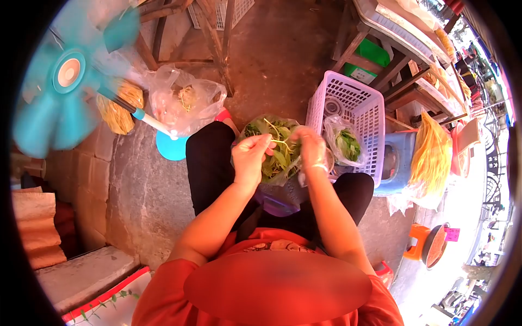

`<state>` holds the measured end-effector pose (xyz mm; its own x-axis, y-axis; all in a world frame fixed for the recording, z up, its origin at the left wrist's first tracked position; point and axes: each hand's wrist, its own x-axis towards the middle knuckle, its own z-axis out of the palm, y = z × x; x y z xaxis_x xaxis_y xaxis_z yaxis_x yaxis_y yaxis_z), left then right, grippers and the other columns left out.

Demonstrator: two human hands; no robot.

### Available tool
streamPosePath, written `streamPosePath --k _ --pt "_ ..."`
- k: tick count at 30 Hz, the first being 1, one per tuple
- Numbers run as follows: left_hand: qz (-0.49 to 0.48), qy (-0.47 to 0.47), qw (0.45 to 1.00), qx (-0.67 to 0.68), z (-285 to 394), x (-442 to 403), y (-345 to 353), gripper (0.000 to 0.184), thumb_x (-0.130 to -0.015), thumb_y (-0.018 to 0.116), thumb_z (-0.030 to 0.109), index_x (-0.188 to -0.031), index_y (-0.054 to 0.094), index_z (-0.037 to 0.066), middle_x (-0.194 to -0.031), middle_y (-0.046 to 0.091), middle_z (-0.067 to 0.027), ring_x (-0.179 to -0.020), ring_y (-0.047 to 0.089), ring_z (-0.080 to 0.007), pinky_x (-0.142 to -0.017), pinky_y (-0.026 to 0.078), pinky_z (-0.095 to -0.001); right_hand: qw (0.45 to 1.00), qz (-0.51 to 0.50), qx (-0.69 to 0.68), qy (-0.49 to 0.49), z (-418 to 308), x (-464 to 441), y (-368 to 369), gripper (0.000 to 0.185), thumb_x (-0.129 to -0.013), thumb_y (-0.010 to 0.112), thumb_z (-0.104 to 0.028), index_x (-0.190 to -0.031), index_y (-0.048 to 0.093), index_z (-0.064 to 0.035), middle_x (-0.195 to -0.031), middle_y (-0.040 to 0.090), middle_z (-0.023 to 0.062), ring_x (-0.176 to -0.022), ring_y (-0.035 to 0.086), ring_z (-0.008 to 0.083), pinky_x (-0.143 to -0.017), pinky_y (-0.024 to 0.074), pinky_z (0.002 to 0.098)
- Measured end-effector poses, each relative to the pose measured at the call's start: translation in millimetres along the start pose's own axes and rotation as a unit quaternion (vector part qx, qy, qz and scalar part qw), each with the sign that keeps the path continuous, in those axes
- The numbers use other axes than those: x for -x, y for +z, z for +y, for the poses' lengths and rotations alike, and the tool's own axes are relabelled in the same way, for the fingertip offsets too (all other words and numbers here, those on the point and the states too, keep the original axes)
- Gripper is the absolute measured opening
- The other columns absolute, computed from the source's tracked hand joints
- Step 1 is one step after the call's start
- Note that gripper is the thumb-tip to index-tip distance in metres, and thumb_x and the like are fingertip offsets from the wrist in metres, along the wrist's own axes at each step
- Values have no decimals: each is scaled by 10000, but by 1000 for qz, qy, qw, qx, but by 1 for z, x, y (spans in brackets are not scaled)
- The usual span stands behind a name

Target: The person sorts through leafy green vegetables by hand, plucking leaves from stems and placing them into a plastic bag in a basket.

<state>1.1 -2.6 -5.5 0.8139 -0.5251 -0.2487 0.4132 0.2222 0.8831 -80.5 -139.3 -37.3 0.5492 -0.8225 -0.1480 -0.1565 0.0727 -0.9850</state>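
Observation:
Between my knees stands a clear plastic bag full of leafy greens (280, 156). Above it, my left hand (252, 157) pinches a pale green stem (279, 142) between thumb and fingertips. My right hand (311, 148) hovers over the bag's right side, smeared by motion, so its fingers cannot be made out. A band circles the right wrist. Just right of that hand, a smaller clear bag of green leaves (348, 144) lies in a pale purple basket (375, 117).
At left a turquoise fan (69, 72) spins beside an open plastic bag (204, 103) and a bundle of yellowish strips (124, 111). Wooden tables (405, 46) stand at upper right. A blue container (392, 157) and bagged yellow strips (429, 155) sit beyond the basket.

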Motion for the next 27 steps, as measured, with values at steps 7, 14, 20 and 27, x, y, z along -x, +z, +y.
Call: streamPosePath --k 7,14,20,27 --pt "-15 -89 991 102 6 -8 -15 129 -852 649 121 -885 641 -4 -786 666 -92 -580 545 -73 -431 315 -159 969 -197 -112 -102 -32 22 2 265 -955 456 -230 -1032 588 -14 -1048 591 49 -985 539 138 -916 386 287" --pt "-24 -120 982 146 26 -10 -19 109 -858 640 121 -890 633 16 -769 662 -82 -593 552 -71 -424 318 -156 968 -240 -65 -30 -45 46 16 202 -941 499 -177 -1058 566 -26 -929 562 1 -860 535 106 -807 419 262" --pt "-44 -33 998 25 11 -34 9 152 -839 670 129 -904 657 -8 -755 655 -62 -605 539 -66 -464 346 -170 986 -87 74 -124 -38 18 3 168 -905 480 -132 -906 606 -21 -720 545 37 -681 512 134 -641 421 258" --pt "-84 -3 996 -25 -18 -75 63 160 -853 643 89 -947 655 -40 -785 660 -72 -636 550 -81 -554 409 -191 985 -107 -131 42 -26 -21 -40 387 -944 420 -352 -1006 595 -13 -722 493 -18 -621 435 85 -606 386 215"
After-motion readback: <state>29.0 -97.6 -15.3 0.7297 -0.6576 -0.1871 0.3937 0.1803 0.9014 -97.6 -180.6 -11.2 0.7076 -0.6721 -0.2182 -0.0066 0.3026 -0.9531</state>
